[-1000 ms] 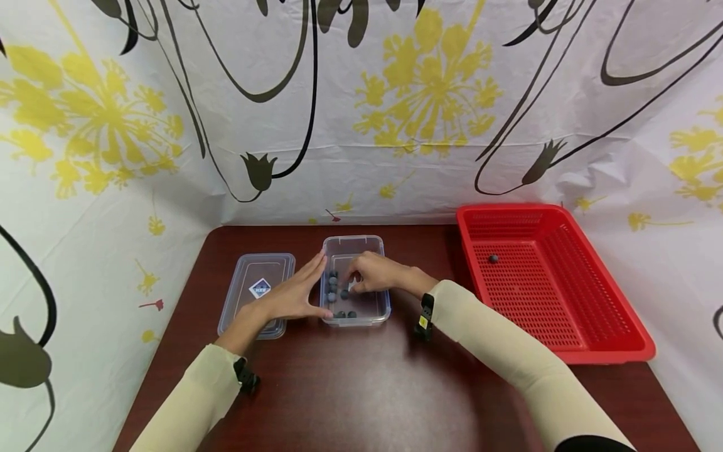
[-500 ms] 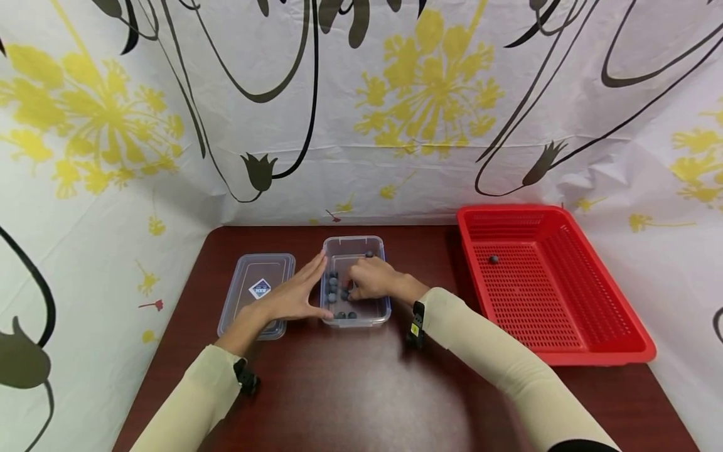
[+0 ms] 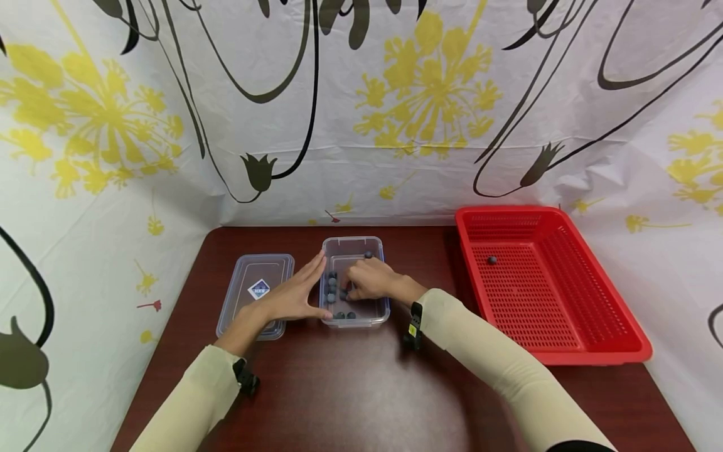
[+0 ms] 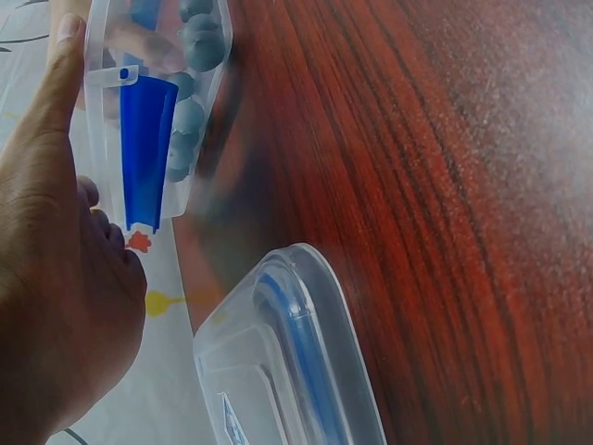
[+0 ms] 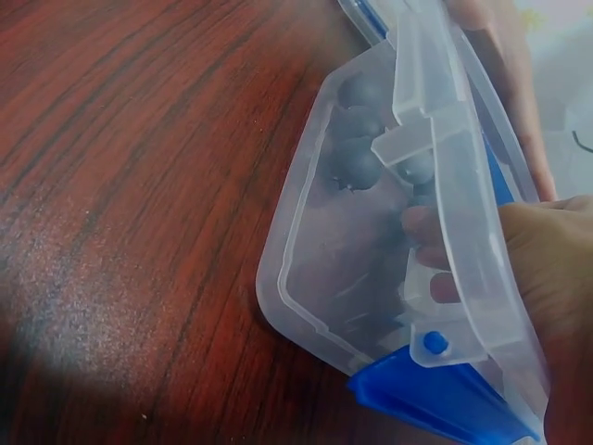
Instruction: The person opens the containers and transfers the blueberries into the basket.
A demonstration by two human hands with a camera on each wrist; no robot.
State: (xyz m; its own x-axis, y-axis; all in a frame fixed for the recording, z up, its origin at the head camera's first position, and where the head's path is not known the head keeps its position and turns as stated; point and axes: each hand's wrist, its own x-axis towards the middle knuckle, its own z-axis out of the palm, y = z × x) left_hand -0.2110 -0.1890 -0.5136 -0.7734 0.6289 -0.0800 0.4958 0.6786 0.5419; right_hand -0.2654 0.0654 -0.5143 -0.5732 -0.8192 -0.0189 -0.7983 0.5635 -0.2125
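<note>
In the head view a clear plastic box (image 3: 369,307) with several dark blueberries (image 3: 332,287) in it stands on the table. My left hand (image 3: 290,295) is spread along the box's left side, fingers straight, fingertips at the rim and thumb by the near corner. My right hand (image 3: 369,279) reaches inside, its fingers curled, with thumb and forefinger at a blueberry (image 3: 344,294). One blueberry (image 3: 368,255) lies by the back right corner. Through the box wall, the right wrist view shows right fingertips (image 5: 423,225) near blueberries (image 5: 357,162); their contact is partly hidden.
The box's clear lid (image 3: 243,295) lies flat to its left, a diamond label on it. A red basket (image 3: 615,314) stands at the right, with one blueberry (image 3: 492,260) inside. Blue clips (image 5: 435,394) hang from the box's sides. A patterned sheet (image 3: 395,188) closes off the back.
My right hand has shifted slightly left and lower in the box, and its fingers have come to a blueberry. The blueberry at the back right corner has come into view. My left hand stays put.
</note>
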